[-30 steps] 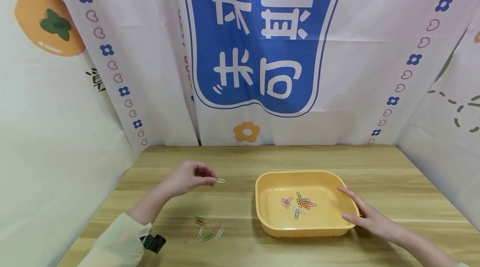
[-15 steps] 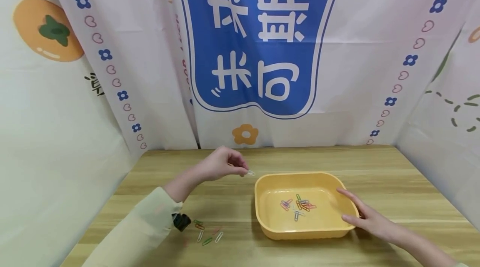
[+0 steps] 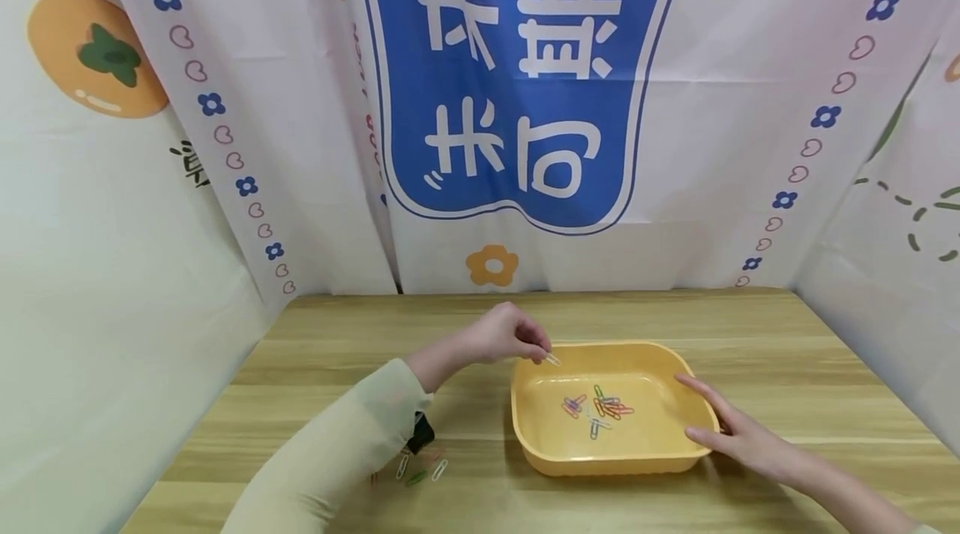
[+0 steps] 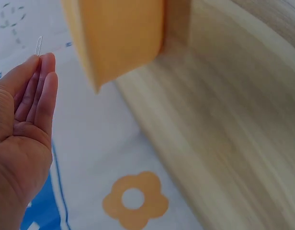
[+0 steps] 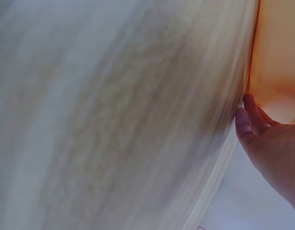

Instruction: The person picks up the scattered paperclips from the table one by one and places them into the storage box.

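Currently, left hand (image 3: 510, 336): pinches one white paper clip (image 3: 553, 359) between thumb and fingertips, at the far-left rim of the yellow tray (image 3: 615, 466).
Right hand (image 3: 742, 444): holds the tray's right end, thumb and forefinger spread over the edge (I can't judge how firmly).
Rim trouble: I reckon a loosened pinch could drop the clip outside; a shove from the right could slide the tray.
Sleeve trouble: the pale sleeve (image 3: 352, 426) hides some loose clips (image 3: 439, 470); dipping low, it might scatter them.
Surfaces: thin looped clips, smooth rounded tray walls, wood-grained table (image 3: 465, 509).
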`<state>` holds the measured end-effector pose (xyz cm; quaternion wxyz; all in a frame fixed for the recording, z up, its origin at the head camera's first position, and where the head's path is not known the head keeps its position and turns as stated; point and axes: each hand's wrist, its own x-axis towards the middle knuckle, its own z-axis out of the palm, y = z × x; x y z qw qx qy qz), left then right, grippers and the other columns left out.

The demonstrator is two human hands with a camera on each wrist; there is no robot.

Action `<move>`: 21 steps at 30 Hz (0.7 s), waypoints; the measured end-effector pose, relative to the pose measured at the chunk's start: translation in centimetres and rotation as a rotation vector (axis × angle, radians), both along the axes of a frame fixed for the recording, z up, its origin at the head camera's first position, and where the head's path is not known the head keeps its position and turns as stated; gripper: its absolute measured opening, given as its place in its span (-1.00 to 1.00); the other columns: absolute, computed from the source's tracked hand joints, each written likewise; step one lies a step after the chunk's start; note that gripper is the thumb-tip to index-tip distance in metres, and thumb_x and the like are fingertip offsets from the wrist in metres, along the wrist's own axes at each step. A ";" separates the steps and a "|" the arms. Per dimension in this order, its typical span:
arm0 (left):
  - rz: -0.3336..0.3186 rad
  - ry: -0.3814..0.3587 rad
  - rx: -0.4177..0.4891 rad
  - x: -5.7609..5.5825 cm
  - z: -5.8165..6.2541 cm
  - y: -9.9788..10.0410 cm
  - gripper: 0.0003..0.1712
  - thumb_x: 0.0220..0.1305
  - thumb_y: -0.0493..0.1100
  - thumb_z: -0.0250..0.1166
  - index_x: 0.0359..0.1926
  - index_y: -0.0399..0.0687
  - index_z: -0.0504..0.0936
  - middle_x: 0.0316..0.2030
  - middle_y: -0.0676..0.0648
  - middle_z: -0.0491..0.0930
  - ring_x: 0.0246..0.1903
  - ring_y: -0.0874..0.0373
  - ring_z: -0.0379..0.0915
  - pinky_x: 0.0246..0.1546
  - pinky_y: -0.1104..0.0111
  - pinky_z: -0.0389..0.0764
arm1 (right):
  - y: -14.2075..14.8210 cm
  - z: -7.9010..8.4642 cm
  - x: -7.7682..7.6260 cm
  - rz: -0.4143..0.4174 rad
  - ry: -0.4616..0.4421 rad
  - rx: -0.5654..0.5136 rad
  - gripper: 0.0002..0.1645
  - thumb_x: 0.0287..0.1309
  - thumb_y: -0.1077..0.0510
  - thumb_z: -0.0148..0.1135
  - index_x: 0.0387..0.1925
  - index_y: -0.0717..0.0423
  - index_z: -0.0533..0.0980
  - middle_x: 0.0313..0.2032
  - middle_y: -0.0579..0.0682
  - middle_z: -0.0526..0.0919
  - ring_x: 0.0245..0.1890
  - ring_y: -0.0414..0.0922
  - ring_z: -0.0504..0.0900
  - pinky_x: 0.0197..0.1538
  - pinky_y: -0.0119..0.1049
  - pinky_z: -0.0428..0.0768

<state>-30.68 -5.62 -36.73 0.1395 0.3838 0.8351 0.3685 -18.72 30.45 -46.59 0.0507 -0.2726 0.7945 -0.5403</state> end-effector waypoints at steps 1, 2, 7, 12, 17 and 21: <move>-0.001 -0.005 -0.014 -0.1 -0.2 0.4 -0.99 0.19 -0.32 0.39 -0.35 -0.15 0.73 -0.50 0.09 0.67 -0.36 0.06 0.64 -0.36 0.44 0.61 | 0.0 0.0 0.0 -0.002 0.002 0.002 -0.23 0.34 0.41 0.03 0.45 0.30 -0.08 0.34 0.55 -0.17 0.15 -0.46 0.32 -0.05 -0.40 0.55; -0.005 -0.003 -0.029 -0.1 -0.5 0.7 -0.97 0.19 -0.32 0.39 -0.37 -0.13 0.73 -0.50 0.10 0.66 -0.37 0.10 0.64 -0.37 0.45 0.60 | 0.0 0.0 0.0 -0.008 -0.004 0.002 -0.23 0.34 0.41 0.03 0.46 0.28 -0.07 0.33 0.55 -0.17 0.14 -0.47 0.32 -0.05 -0.40 0.55; -0.048 0.030 -0.120 -0.2 -1.5 2.2 -0.93 0.20 -0.31 0.38 -0.40 -0.07 0.71 -0.51 0.16 0.63 -0.44 0.30 0.58 -0.38 0.51 0.58 | 0.0 0.0 -0.1 0.031 -0.004 -0.018 -0.21 0.34 0.43 0.00 0.47 0.24 -0.10 0.29 0.67 -0.27 0.13 -0.48 0.32 -0.07 -0.40 0.57; -0.093 0.067 -0.183 0.0 -1.9 3.2 -0.95 0.22 -0.32 0.36 -0.37 -0.12 0.71 -0.51 0.15 0.62 -0.45 0.33 0.56 -0.40 0.55 0.56 | 0.0 0.2 -0.2 0.040 -0.017 -0.035 -0.21 0.34 0.44 -0.01 0.48 0.24 -0.10 0.29 0.68 -0.31 0.13 -0.47 0.34 -0.08 -0.38 0.58; -0.125 0.097 -0.215 0.3 -2.5 3.7 -0.95 0.22 -0.34 0.35 -0.36 -0.15 0.72 -0.51 0.15 0.63 -0.48 0.41 0.53 -0.38 0.59 0.54 | 0.0 0.3 -0.2 0.047 -0.024 -0.040 -0.22 0.35 0.44 -0.01 0.46 0.31 -0.12 0.28 0.69 -0.33 0.12 -0.47 0.35 -0.08 -0.37 0.59; -0.164 0.139 -0.230 0.4 -2.9 3.7 -0.93 0.21 -0.35 0.36 -0.38 -0.12 0.70 -0.50 0.16 0.62 -0.48 0.44 0.51 -0.37 0.61 0.52 | -0.2 0.3 -0.1 0.036 -0.040 -0.032 -0.23 0.35 0.42 0.00 0.44 0.37 -0.13 0.30 0.67 -0.32 0.12 -0.48 0.34 -0.06 -0.40 0.57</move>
